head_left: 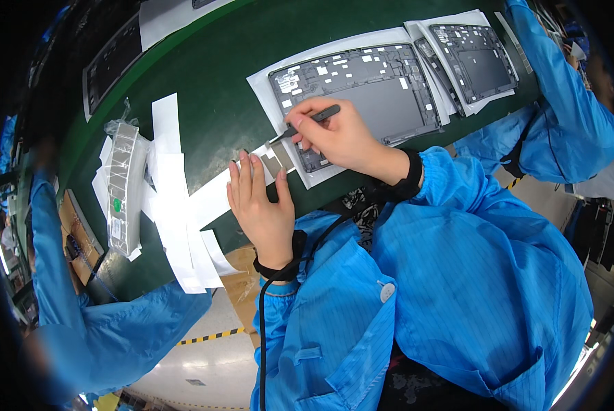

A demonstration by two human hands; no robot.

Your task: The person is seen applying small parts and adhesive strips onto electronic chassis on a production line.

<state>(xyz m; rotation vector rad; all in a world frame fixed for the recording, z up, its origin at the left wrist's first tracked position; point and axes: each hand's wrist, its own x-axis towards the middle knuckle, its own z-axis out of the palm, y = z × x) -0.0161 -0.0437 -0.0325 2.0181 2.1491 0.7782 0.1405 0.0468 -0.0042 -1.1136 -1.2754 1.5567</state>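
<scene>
My right hand grips a pair of black tweezers. The tips point down at a small grey piece on the end of a white paper strip. My left hand lies flat over that strip, fingers stretched out, beside the grey piece. Beyond my right hand a dark tablet housing, dotted with small white stickers, rests on a white sheet. My right hand covers part of the housing's near left corner.
Several white paper strips lie left of my left hand, next to a plastic-wrapped stack with a green dot. Another tablet housing is at the far right. Blue-sleeved people work on both sides of the green table.
</scene>
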